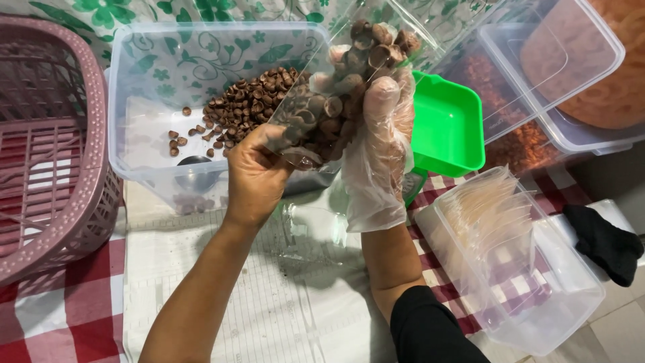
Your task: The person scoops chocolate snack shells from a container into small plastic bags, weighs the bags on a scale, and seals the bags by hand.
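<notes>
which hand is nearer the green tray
Right. The gloved right hand, holding the clear bag of brown pieces, sits right beside the green tray. The bare left hand grips the bag's lower corner, farther away across the bag.

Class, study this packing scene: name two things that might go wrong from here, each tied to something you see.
1. The clear bag of brown ring snacks is tilted, held by the bare left hand and gloved right hand; pieces might spill outside the clear tub.
2. The loose glove may slip, weakening the grip.
</notes>
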